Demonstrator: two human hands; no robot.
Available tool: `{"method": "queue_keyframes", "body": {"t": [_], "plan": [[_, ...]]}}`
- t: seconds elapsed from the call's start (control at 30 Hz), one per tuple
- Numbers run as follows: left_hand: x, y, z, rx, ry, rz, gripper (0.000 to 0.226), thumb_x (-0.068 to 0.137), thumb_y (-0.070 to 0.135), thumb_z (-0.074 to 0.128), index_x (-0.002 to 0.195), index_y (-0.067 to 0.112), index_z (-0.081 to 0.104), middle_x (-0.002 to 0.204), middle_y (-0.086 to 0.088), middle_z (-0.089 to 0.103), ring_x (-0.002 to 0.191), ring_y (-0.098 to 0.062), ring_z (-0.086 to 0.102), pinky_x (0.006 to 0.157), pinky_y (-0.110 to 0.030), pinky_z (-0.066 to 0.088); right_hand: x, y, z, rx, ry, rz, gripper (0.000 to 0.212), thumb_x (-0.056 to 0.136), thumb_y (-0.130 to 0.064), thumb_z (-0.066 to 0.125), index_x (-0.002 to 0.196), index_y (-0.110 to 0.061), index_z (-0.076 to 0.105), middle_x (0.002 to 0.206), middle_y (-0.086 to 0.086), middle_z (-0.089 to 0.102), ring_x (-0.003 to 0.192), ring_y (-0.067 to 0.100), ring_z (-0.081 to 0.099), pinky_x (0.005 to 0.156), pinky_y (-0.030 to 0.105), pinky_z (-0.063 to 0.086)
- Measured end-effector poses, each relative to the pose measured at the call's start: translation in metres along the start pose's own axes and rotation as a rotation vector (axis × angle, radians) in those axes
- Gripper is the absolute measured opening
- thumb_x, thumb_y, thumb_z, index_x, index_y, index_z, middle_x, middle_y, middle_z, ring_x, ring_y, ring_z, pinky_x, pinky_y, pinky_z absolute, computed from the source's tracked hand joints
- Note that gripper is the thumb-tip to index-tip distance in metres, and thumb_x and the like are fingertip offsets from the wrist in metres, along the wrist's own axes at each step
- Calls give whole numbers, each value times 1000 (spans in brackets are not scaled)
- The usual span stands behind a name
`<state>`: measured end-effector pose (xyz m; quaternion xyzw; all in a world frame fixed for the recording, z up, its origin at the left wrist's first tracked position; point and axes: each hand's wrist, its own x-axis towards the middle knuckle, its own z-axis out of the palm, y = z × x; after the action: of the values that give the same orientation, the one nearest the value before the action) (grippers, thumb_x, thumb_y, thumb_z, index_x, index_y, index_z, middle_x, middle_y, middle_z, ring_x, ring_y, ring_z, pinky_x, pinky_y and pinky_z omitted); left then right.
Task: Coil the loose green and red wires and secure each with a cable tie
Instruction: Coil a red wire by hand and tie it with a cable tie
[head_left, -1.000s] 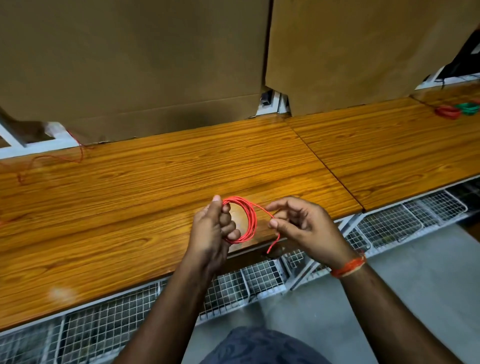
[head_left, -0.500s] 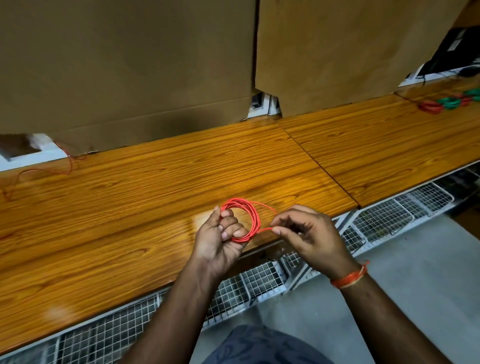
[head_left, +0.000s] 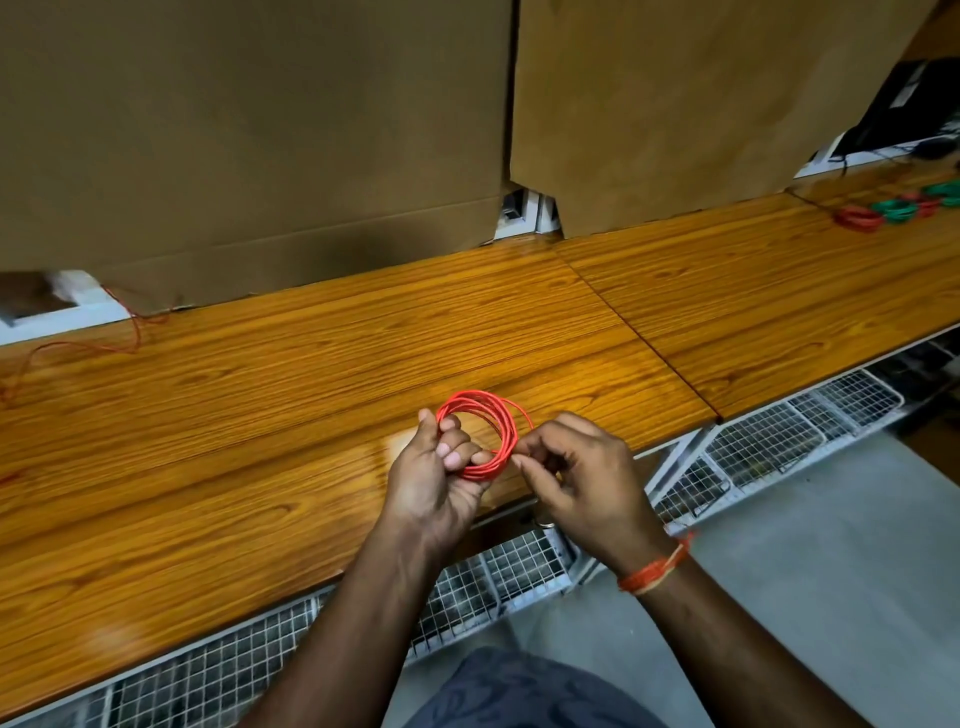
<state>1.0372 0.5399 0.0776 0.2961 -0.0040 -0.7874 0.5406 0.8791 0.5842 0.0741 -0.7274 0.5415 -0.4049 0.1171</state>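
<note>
Red wire, thin and light, was wound into a small red coil (head_left: 483, 434) held in the lower middle of the frame, just above the front edge of the wooden desk (head_left: 270, 395). Such wire probably springs open easily, so the loops should be gripped together on one side, as here. The left hand (head_left: 434, 475) was turned palm up, with its fingers curled through the coil and the thumb pressing on top. The right hand (head_left: 582, 478) stood just beside it, knuckles up, pinching the coil's right side, seemingly at the loose end. Finished red and green coils (head_left: 893, 210) lay at the upper right.
</note>
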Motion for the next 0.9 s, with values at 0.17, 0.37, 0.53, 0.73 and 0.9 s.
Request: {"method": "queue_keyframes", "body": {"t": [0.17, 0.37, 0.53, 0.73, 0.9], "plan": [[-2, -3, 3, -29, -46, 18, 45, 109, 42, 34, 76, 15, 47, 46, 8, 36, 36, -4, 37, 43, -19, 44, -1, 4, 1, 228, -27, 145, 5, 93, -18, 70, 92, -21, 74, 84, -10, 68, 79, 9, 64, 67, 26, 53], [1, -7, 2, 104, -47, 94, 41, 107, 44, 38, 83, 14, 50, 50, 7, 38, 41, -5, 38, 46, -21, 45, -5, 1, 0, 458, -20, 322, 35, 91, -58, 61, 96, -25, 73, 86, -2, 73, 83, 20, 70, 74, 53, 58], [1, -12, 4, 161, -82, 127, 37, 107, 43, 40, 86, 13, 50, 53, 5, 36, 43, -6, 38, 50, -23, 45, -7, -3, 10, 350, 110, 384, 23, 93, -47, 68, 91, -24, 70, 79, -5, 70, 74, 7, 67, 63, 32, 57], [0, -20, 6, 281, -117, 207, 38, 108, 41, 38, 84, 14, 47, 54, 6, 35, 43, -5, 35, 49, -23, 45, -6, -8, 5, 241, 92, 362, 26, 100, -29, 64, 122, -21, 51, 72, 0, 65, 60, 9, 60, 53, 28, 49], [-5, -26, 8, 365, -122, 244, 38, 108, 41, 38, 84, 14, 48, 54, 6, 35, 44, -5, 36, 51, -22, 45, -11, -7, -1, 122, 41, 388, 35, 102, -32, 60, 133, -18, 56, 83, -7, 70, 70, 2, 65, 59, 21, 52]]}}
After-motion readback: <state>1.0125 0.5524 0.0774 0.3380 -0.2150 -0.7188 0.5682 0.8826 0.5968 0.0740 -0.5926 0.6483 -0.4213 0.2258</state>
